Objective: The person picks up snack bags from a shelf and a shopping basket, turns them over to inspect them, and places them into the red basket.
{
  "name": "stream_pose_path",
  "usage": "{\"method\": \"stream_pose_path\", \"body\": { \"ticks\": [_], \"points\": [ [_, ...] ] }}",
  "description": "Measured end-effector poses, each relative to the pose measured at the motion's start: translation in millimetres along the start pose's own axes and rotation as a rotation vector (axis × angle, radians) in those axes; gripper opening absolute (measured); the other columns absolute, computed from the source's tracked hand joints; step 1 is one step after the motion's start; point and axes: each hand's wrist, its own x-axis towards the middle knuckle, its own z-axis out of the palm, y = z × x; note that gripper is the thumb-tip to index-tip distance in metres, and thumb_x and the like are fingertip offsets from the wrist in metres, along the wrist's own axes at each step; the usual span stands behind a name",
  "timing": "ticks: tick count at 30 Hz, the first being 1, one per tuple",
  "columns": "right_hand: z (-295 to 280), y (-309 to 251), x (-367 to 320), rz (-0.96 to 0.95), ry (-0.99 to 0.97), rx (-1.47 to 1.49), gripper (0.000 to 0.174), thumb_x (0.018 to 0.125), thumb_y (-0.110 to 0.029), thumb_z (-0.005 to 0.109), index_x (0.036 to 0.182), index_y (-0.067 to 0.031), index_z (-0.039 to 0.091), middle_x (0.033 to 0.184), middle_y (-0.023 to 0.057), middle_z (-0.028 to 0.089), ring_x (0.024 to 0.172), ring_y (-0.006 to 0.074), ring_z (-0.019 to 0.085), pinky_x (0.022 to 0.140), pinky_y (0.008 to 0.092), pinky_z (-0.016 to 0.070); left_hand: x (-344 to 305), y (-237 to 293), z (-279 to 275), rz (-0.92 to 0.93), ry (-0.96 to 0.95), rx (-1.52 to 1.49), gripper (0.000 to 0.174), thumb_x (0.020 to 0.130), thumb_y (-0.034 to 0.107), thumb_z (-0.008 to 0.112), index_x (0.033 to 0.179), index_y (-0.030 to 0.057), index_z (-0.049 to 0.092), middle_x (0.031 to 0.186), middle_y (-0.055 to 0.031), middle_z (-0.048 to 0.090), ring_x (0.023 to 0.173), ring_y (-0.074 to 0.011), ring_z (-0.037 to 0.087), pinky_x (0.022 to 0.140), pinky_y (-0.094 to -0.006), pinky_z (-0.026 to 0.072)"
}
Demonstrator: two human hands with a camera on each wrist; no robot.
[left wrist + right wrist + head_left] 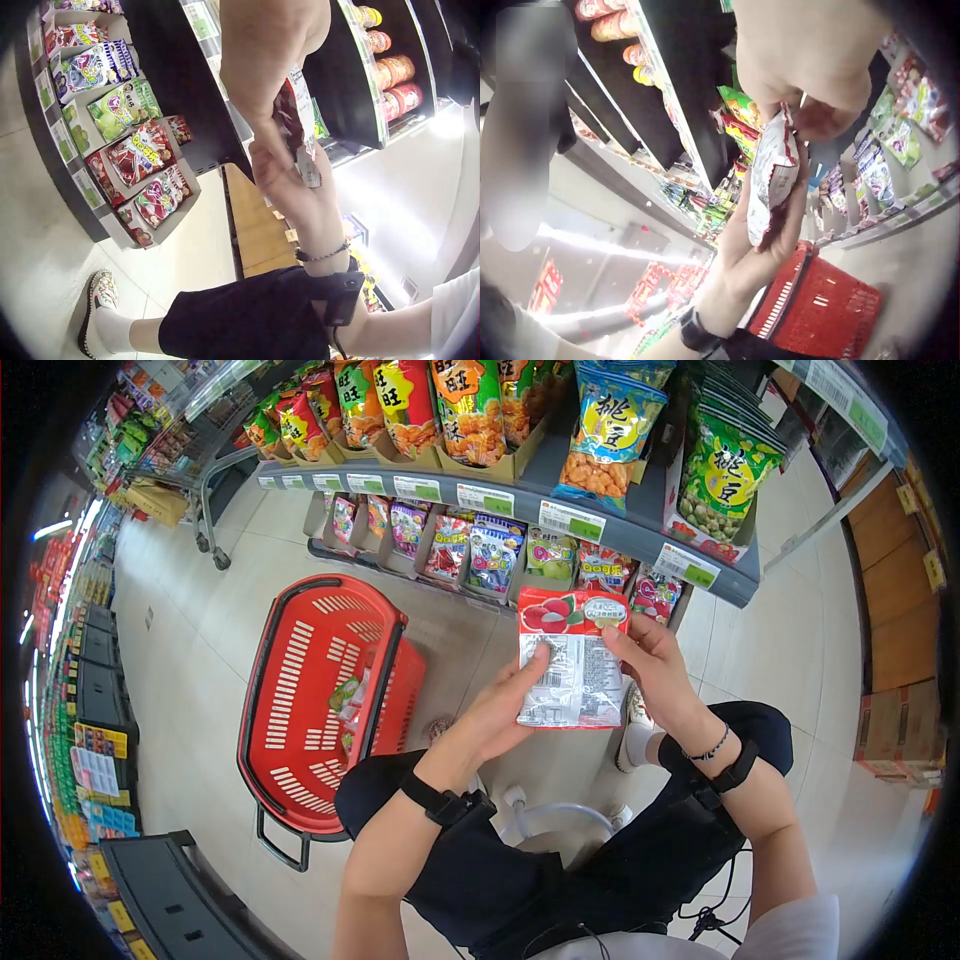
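A small red and silver candy bag [570, 670], with lychees pictured across its top and printed text below, is held up before the lower shelf. The left hand [500, 708] grips its left edge, thumb on the printed face and fingers behind. At the upper right, the right hand [652, 668] pinches the bag between thumb and fingers. In the right wrist view the candy bag [774, 180] shows edge-on, slightly puffed, between both hands. Similar candy bags [497, 555] stand in cardboard boxes on the low shelf just beyond.
A red shopping basket [402, 695] stands on the floor at the left, with several packets [352, 700] inside. Larger snack bags [465, 410] line the upper shelf [480, 495]. A shopping cart [205, 500] stands far left. Cartons [900, 725] are stacked at the right.
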Motion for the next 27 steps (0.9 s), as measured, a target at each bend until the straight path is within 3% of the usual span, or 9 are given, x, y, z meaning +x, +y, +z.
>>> {"method": "stream_pose_path", "body": {
  "ticks": [4,20,22,24,26,27],
  "points": [
    [1,-5,-2,0.061,0.016,0.128,0.029,0.088,-0.027,0.059,0.108,-0.0067,0.06,0.091,-0.0016,0.062,0.078,0.0043,0.055,0.067,0.0218,0.0426,1,0,4,0.013,-0.012,-0.007,0.043,0.094,0.034,0.045,0.123,0.0027,0.043,0.118,-0.0092,0.055,0.107,-0.0193,0.056,0.092,-0.036,0.0464],
    [-10,4,2,0.095,-0.007,0.097,0.03,0.086,-0.027,0.062,0.107,-0.0064,0.058,0.092,-0.0011,0.061,0.082,0.0048,0.054,0.07,0.0221,0.0411,0,0,7,0.055,0.008,0.08,0.041,0.094,0.034,0.044,0.123,0.004,0.044,0.118,-0.0091,0.055,0.107,-0.0184,0.056,0.091,-0.0354,0.0468],
    [-10,6,2,-0.039,0.094,-0.133,0.035,0.087,-0.025,0.06,0.116,-0.0071,0.052,0.097,0.0002,0.06,0.089,0.0092,0.057,0.075,0.0241,0.0459,1,-2,5,0.048,0.009,0.07,0.041,0.095,0.034,0.042,0.125,0.0053,0.042,0.119,-0.0083,0.054,0.107,-0.0178,0.056,0.091,-0.0348,0.0468],
    [-13,18,5,-0.084,0.151,-0.225,0.036,0.085,-0.025,0.063,0.114,-0.0066,0.051,0.096,0.0001,0.059,0.091,0.0087,0.054,0.072,0.024,0.0444,3,-4,4,0.042,0.009,0.061,0.041,0.095,0.033,0.041,0.127,0.0067,0.04,0.12,-0.0076,0.054,0.107,-0.0172,0.056,0.091,-0.0343,0.0468],
    [-10,17,-2,-0.133,0.221,-0.323,0.038,0.083,-0.026,0.066,0.112,-0.0061,0.051,0.095,0.0,0.058,0.093,0.0082,0.052,0.07,0.0238,0.0429,8,-10,6,0.102,0.025,0.131,0.048,0.092,0.02,0.05,0.135,0.01,0.031,0.133,-0.011,0.042,0.121,-0.021,0.044,0.097,-0.0349,0.0415],
    [0,11,-10,-0.008,0.087,-0.159,0.039,0.083,-0.027,0.066,0.112,-0.0062,0.051,0.093,0.0001,0.058,0.091,0.0088,0.053,0.069,0.0246,0.0441,12,-15,6,0.099,0.011,0.133,0.048,0.092,0.02,0.05,0.135,0.01,0.031,0.133,-0.011,0.042,0.121,-0.021,0.044,0.097,-0.0349,0.0415]
  ]
}}
